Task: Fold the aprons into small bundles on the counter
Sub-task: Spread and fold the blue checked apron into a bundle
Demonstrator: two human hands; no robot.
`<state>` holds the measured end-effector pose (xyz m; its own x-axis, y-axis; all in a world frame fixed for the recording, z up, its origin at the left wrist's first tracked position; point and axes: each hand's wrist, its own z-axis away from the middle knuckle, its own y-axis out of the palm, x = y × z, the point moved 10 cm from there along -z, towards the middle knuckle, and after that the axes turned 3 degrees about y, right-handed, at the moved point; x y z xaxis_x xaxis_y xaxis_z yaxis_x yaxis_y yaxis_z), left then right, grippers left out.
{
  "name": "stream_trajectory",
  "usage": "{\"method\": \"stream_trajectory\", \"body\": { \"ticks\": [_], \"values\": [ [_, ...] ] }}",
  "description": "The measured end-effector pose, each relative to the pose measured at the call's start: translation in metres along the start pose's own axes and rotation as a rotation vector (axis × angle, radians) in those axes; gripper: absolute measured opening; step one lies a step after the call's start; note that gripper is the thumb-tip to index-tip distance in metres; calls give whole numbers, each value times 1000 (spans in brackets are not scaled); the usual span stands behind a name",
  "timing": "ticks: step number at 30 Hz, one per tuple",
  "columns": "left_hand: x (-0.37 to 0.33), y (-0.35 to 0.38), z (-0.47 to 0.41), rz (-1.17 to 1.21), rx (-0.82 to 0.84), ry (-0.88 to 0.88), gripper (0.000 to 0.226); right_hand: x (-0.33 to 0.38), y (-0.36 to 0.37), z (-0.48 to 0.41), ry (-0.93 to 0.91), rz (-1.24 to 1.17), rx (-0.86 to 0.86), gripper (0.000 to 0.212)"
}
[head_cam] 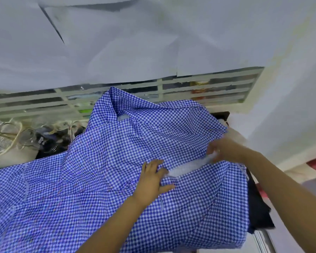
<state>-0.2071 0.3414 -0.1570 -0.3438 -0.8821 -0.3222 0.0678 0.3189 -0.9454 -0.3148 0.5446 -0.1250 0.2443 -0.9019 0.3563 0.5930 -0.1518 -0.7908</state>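
Blue-checked cloth, the apron point(91, 179) lies spread and rumpled under both grips, reaching far out left of the left grip point(152, 179), which presses it flat with fingers extended, grasping nothing. The right grip point(222, 148) is at a raised fold; blur hides whether it pinches. Likely light, limp and wrinkle-prone, the apron is best taken at hems or corners beside each grip.

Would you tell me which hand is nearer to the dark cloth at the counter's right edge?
Right. The right hand is on the right of the apron, up-left of the dark cloth; the left hand presses the apron's middle, farther left.
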Motion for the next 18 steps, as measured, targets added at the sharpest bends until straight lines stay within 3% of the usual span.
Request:
{"method": "stream_trajectory", "body": {
  "ticks": [3, 5, 8, 11, 13, 18],
  "values": [
    [8, 16, 1, 56, 164, -7, 62, -25, 35, 5, 43, 146, 164, 30],
    [9, 18, 0, 106, 222, -61, 67, -30, 36, 6, 23, 169, 118, 19],
    [6, 11, -4, 178, 267, -122, 40, -27, 19, 10, -42, 40, 22, 23],
    [1, -15, -7, 365, 186, -126, 12, -32, 6, 15, -66, -32, 31, 23],
    [4, -35, -9, 453, 143, -195, 16, -43, 0, 17, -47, -21, 43, 22],
    [15, -66, -22, 293, 12, -245, 19, -69, 14, 29, 78, 181, 286, 21]
  ]
}}
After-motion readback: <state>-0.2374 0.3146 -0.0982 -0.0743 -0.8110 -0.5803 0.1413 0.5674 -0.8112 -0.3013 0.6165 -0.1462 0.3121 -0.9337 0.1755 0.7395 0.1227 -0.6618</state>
